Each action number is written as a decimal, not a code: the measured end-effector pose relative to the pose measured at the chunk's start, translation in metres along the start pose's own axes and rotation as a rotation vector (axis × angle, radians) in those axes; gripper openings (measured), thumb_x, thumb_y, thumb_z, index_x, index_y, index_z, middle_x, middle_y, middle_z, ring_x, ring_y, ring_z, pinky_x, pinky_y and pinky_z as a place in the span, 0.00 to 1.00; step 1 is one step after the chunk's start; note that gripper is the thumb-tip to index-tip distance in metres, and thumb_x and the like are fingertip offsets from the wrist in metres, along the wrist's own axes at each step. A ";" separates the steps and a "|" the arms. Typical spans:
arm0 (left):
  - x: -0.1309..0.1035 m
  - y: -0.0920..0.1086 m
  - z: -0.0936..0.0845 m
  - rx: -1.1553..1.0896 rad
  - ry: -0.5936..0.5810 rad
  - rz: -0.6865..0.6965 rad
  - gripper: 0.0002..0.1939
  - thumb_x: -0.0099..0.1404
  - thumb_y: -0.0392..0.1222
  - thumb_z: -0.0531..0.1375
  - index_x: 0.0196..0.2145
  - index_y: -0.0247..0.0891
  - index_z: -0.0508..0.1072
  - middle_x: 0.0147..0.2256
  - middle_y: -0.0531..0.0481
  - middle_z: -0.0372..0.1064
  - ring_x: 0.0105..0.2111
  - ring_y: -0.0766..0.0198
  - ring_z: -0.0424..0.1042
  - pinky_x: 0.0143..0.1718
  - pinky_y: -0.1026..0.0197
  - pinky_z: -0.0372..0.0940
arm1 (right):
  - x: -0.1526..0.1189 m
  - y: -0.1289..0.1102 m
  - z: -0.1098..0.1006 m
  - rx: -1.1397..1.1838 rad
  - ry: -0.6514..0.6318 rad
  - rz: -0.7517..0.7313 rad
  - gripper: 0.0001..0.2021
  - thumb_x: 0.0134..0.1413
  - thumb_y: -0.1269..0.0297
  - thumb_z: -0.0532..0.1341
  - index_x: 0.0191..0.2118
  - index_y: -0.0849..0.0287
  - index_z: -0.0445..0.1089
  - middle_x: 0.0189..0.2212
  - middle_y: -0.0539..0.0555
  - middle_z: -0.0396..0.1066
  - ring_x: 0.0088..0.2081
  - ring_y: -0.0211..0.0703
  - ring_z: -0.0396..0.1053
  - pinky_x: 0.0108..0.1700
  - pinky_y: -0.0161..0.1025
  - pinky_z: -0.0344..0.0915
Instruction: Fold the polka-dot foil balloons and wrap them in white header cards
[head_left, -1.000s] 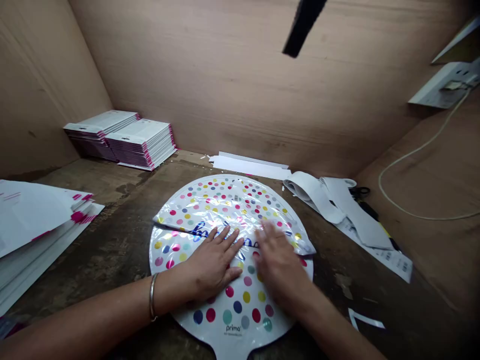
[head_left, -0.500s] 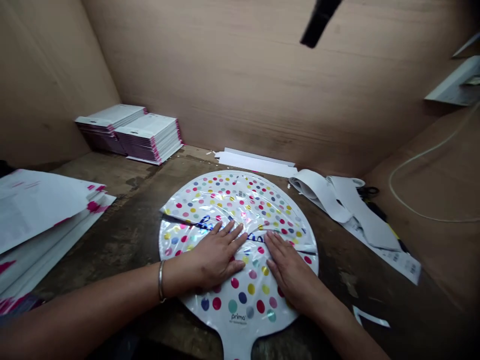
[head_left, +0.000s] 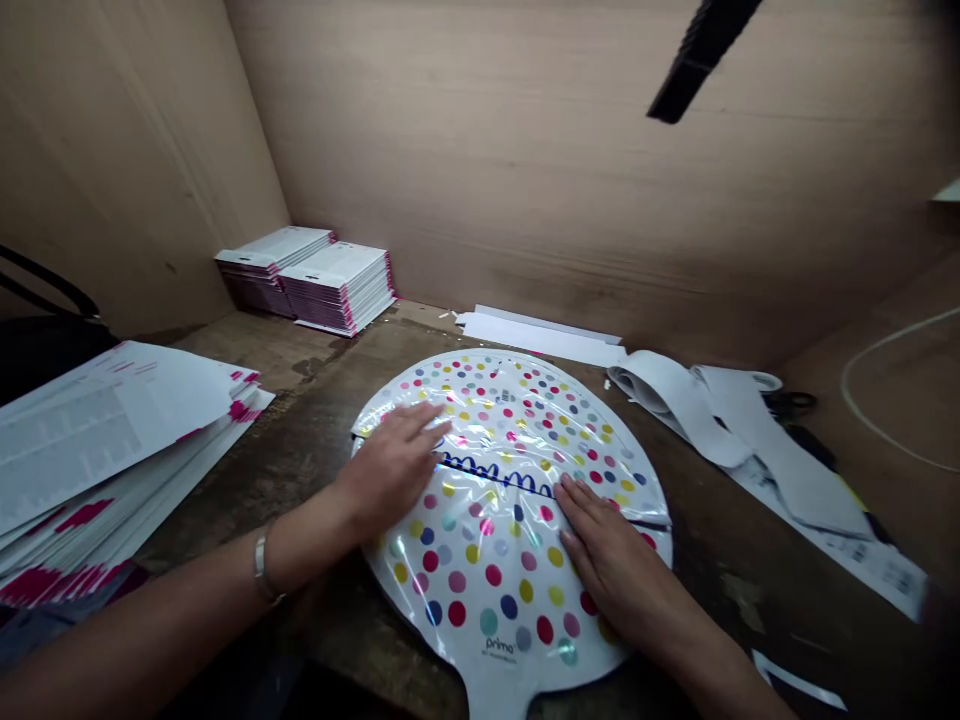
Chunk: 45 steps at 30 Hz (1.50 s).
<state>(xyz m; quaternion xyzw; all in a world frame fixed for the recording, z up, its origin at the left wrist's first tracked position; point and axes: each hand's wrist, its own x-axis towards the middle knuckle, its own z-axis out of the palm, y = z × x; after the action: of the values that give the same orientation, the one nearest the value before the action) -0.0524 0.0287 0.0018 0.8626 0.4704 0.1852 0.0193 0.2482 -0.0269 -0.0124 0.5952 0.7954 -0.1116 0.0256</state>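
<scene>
A round white foil balloon [head_left: 495, 570] with coloured dots lies flat on the dark table, its neck toward me. Blue lettering shows along a dark slit across its middle, where the foil forms an overlapping edge. My left hand [head_left: 397, 460] is on the balloon's left part, at the left end of the lettering, fingers extended and slightly bent. Flat on the right part rests my right hand [head_left: 611, 550], its fingertips at the right end of the lettering. Neither hand grips anything.
Two stacks of white and pink cards [head_left: 337, 275] stand at the back left. More large cards [head_left: 135, 420] lie at the left. White strips [head_left: 540, 335] are by the back wall. A curled label roll [head_left: 750, 440] lies right, near black scissors [head_left: 791, 402].
My left hand has moved up and left across the balloon, uncovering more of the blue lettering. My right hand stays on the foil. The whole view has shifted, so things appear further right.
</scene>
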 end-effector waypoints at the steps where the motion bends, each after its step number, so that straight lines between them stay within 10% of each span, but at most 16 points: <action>1: 0.012 0.016 0.008 -0.057 -0.031 0.108 0.20 0.67 0.41 0.49 0.55 0.37 0.64 0.58 0.44 0.58 0.59 0.55 0.55 0.60 0.51 0.50 | -0.001 -0.001 -0.003 -0.004 -0.005 -0.002 0.26 0.61 0.59 0.46 0.63 0.61 0.53 0.64 0.57 0.48 0.64 0.49 0.47 0.63 0.52 0.49; 7: 0.039 0.044 0.046 -0.151 -0.173 0.275 0.17 0.67 0.42 0.51 0.51 0.36 0.67 0.52 0.42 0.65 0.54 0.53 0.62 0.57 0.51 0.55 | -0.002 0.027 -0.017 -0.077 0.086 0.035 0.28 0.52 0.75 0.50 0.60 0.63 0.58 0.61 0.58 0.56 0.61 0.48 0.53 0.62 0.47 0.53; 12: 0.044 0.035 0.034 -0.169 -0.220 0.242 0.16 0.66 0.44 0.53 0.49 0.37 0.67 0.47 0.42 0.67 0.47 0.54 0.66 0.48 0.54 0.61 | -0.001 0.048 -0.023 -0.146 0.181 0.041 0.21 0.51 0.77 0.51 0.49 0.61 0.70 0.48 0.59 0.71 0.53 0.52 0.64 0.55 0.47 0.60; 20: 0.048 0.058 0.027 -0.047 -0.234 0.371 0.06 0.63 0.34 0.55 0.38 0.37 0.70 0.38 0.45 0.71 0.41 0.55 0.68 0.48 0.51 0.59 | -0.048 -0.036 -0.018 -0.135 0.348 -0.073 0.15 0.48 0.79 0.53 0.39 0.60 0.71 0.25 0.55 0.72 0.26 0.45 0.68 0.29 0.39 0.64; 24: 0.030 0.050 0.038 -0.284 -0.214 0.264 0.08 0.61 0.32 0.56 0.38 0.37 0.71 0.38 0.47 0.71 0.38 0.60 0.70 0.42 0.59 0.63 | -0.062 -0.056 -0.025 0.095 0.249 -0.414 0.28 0.48 0.65 0.60 0.57 0.64 0.60 0.45 0.62 0.73 0.43 0.52 0.71 0.43 0.43 0.68; 28: 0.008 0.027 0.032 -0.714 -0.226 0.099 0.13 0.59 0.37 0.60 0.43 0.40 0.72 0.43 0.50 0.72 0.42 0.61 0.71 0.45 0.60 0.65 | -0.061 -0.023 -0.037 0.160 0.172 -0.501 0.42 0.48 0.63 0.61 0.66 0.58 0.41 0.64 0.59 0.46 0.63 0.54 0.47 0.59 0.48 0.57; 35: -0.029 0.012 0.019 -0.817 -0.289 0.092 0.13 0.56 0.42 0.63 0.41 0.42 0.74 0.42 0.49 0.74 0.48 0.54 0.70 0.60 0.48 0.49 | -0.048 0.010 -0.018 0.187 -0.025 -0.238 0.23 0.57 0.63 0.55 0.59 0.53 0.61 0.60 0.54 0.57 0.63 0.51 0.49 0.61 0.53 0.55; 45: -0.038 0.009 0.001 -0.719 -0.362 0.238 0.12 0.60 0.40 0.60 0.43 0.44 0.73 0.46 0.49 0.72 0.52 0.57 0.66 0.58 0.52 0.54 | -0.031 0.010 -0.018 0.304 -0.041 -0.309 0.29 0.54 0.58 0.59 0.62 0.53 0.56 0.62 0.56 0.54 0.63 0.51 0.50 0.61 0.52 0.53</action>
<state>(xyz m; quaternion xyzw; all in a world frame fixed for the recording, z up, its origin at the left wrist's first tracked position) -0.0633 -0.0074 -0.0090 0.8678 0.2621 0.1840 0.3800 0.2681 -0.0496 0.0085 0.4610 0.8504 -0.2451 -0.0658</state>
